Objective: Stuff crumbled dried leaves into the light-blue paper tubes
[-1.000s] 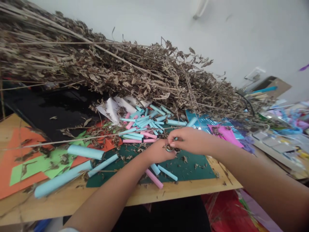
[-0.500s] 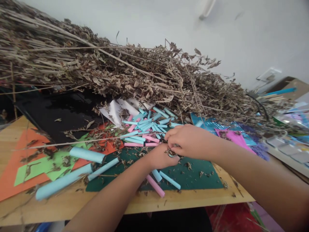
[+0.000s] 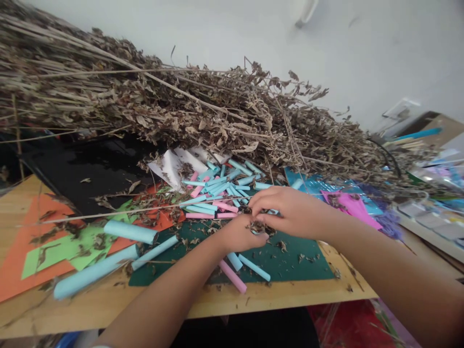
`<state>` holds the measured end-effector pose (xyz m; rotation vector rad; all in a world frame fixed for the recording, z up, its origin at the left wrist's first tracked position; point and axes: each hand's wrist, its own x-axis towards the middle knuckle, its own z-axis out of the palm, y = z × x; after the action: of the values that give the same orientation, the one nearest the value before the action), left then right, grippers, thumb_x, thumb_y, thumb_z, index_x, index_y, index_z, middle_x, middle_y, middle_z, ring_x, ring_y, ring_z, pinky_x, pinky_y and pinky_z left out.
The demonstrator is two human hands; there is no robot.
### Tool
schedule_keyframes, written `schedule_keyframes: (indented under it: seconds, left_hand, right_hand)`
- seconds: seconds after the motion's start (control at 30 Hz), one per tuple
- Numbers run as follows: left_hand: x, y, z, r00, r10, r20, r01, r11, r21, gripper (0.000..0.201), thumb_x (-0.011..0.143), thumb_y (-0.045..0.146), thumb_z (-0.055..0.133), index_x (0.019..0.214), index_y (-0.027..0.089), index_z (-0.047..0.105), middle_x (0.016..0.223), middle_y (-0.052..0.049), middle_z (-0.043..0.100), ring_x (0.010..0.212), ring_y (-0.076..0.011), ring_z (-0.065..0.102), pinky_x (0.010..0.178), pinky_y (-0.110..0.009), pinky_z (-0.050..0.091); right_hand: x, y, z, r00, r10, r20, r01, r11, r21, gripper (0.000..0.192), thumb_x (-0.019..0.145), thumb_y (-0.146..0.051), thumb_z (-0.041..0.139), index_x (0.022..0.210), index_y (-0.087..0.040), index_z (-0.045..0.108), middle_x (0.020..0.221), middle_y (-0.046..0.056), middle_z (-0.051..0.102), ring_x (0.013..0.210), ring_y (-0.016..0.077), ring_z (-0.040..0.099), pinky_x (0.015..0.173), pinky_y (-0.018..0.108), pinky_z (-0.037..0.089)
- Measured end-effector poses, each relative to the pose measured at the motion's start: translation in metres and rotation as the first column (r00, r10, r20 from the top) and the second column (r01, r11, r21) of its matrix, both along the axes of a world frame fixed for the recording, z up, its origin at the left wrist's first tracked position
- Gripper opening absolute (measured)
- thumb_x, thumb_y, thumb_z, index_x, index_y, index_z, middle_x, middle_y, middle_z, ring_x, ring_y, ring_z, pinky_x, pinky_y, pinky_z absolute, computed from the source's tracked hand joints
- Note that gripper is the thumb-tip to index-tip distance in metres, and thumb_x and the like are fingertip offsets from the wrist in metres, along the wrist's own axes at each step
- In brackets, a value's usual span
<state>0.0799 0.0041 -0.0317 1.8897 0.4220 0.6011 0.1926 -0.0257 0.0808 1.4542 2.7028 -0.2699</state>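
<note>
Over a dark green mat (image 3: pixel 297 261), my left hand (image 3: pixel 242 234) is wrapped round what looks like a light blue paper tube, mostly hidden, with dried leaves (image 3: pixel 256 225) at its top. My right hand (image 3: pixel 281 208) arches just above, thumb and fingertips bent down at the leaves; a pinch of leaves seems to be between them. Behind both hands lies a heap of small blue and pink paper tubes (image 3: pixel 217 187). A pink tube (image 3: pixel 232 276) and a thin blue tube (image 3: pixel 254 268) rest below my left hand.
A big bundle of dried leafy stalks (image 3: pixel 203 111) spans the back against the wall. Larger blue tubes (image 3: pixel 96 271) and orange and green paper (image 3: pixel 47 256) lie left, beside a black sheet (image 3: pixel 90 169). Magenta paper (image 3: pixel 351 210) lies right. The wooden table's front edge (image 3: pixel 282 295) is close.
My right hand's fingers have lifted and spread slightly from the leaves at my left hand, showing more of them. My left hand holds nearly the same place. The view has shifted slightly.
</note>
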Motion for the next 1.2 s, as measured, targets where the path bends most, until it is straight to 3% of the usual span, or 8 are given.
schedule_keyframes:
  seconds: [0.23,0.5,0.6,0.7,0.8,1.0,1.1,1.2]
  left_hand:
    - [0.003,0.004,-0.005,0.995,-0.055,0.078,0.035,0.972,0.232,0.036,0.062,0.011,0.046,0.097,0.012,0.052,0.11,-0.009,0.051,0.104,-0.0208,0.044,0.087,-0.031,0.036]
    - [0.003,0.001,0.002,0.997,0.004,-0.075,0.004,0.995,0.104,0.017,0.058,0.009,0.046,0.071,0.011,0.056,0.075,-0.003,0.06,0.074,-0.0157,0.054,0.066,-0.023,0.043]
    - [0.003,0.0,0.002,0.999,0.012,-0.032,-0.01,0.999,0.049,0.01,0.056,0.009,0.046,0.063,0.011,0.052,0.064,0.0,0.054,0.063,-0.0116,0.05,0.056,-0.02,0.041]
    - [0.003,0.0,0.002,1.0,-0.011,-0.028,0.01,0.999,-0.034,0.003,0.056,0.011,0.046,0.055,0.013,0.045,0.055,0.003,0.045,0.054,-0.0077,0.042,0.049,-0.017,0.036]
    - [0.002,-0.001,0.004,0.998,-0.002,-0.055,-0.003,0.996,-0.091,0.008,0.057,0.014,0.048,0.053,0.014,0.041,0.052,0.005,0.04,0.05,-0.0063,0.037,0.046,-0.017,0.032]
    - [-0.002,-0.001,0.005,0.999,0.034,-0.041,-0.037,0.997,-0.069,0.002,0.058,0.012,0.046,0.058,0.013,0.044,0.058,0.003,0.047,0.057,-0.009,0.042,0.052,-0.018,0.036]
    - [-0.002,-0.001,0.005,0.998,0.056,-0.006,-0.056,0.996,-0.064,0.007,0.057,0.011,0.046,0.064,0.013,0.047,0.065,0.001,0.052,0.065,-0.0114,0.047,0.058,-0.02,0.039]
    - [0.0,-0.001,0.005,0.999,0.03,0.025,-0.029,0.999,-0.04,0.014,0.056,0.009,0.044,0.069,0.013,0.049,0.071,0.0,0.053,0.069,-0.0121,0.048,0.061,-0.02,0.04]
  right_hand:
    - [-0.005,-0.001,-0.007,0.994,0.108,-0.023,-0.109,0.993,-0.039,0.018,0.074,-0.019,0.045,0.078,-0.023,0.062,0.108,0.0,0.053,0.096,0.0196,0.045,0.082,0.036,0.034]
    - [0.007,-0.001,-0.02,0.98,0.029,-0.195,-0.047,0.995,-0.087,0.012,0.072,-0.017,0.048,0.071,-0.02,0.059,0.104,0.003,0.053,0.096,0.0176,0.046,0.083,0.034,0.034]
    - [0.012,-0.004,-0.026,0.957,-0.117,-0.267,0.079,0.986,-0.148,0.008,0.071,-0.019,0.049,0.076,-0.02,0.055,0.107,0.004,0.051,0.101,0.0189,0.044,0.084,0.034,0.034]
    - [0.015,0.0,-0.026,0.906,-0.341,-0.25,0.241,0.902,-0.358,0.026,0.07,-0.025,0.05,0.095,-0.021,0.045,0.105,0.005,0.051,0.096,0.0181,0.048,0.074,0.03,0.04]
    - [0.008,0.008,-0.017,0.924,-0.372,-0.091,0.287,0.83,-0.477,0.032,0.068,-0.028,0.051,0.097,-0.022,0.041,0.097,0.004,0.054,0.083,0.0172,0.053,0.064,0.027,0.041]
    - [-0.035,0.012,0.006,0.861,-0.343,0.376,0.421,0.895,-0.146,0.021,0.062,-0.019,0.05,0.083,-0.021,0.049,0.071,0.007,0.058,0.064,0.0226,0.054,0.048,0.029,0.035]
    - [-0.039,0.004,0.007,0.867,-0.37,0.335,0.415,0.907,-0.073,0.015,0.062,-0.017,0.049,0.076,-0.02,0.052,0.068,0.007,0.058,0.065,0.0235,0.054,0.051,0.031,0.037]
    - [-0.019,-0.005,-0.005,0.932,-0.348,0.104,0.359,0.927,-0.113,0.011,0.068,-0.018,0.047,0.076,-0.021,0.053,0.078,0.002,0.059,0.073,0.0181,0.055,0.06,0.028,0.041]
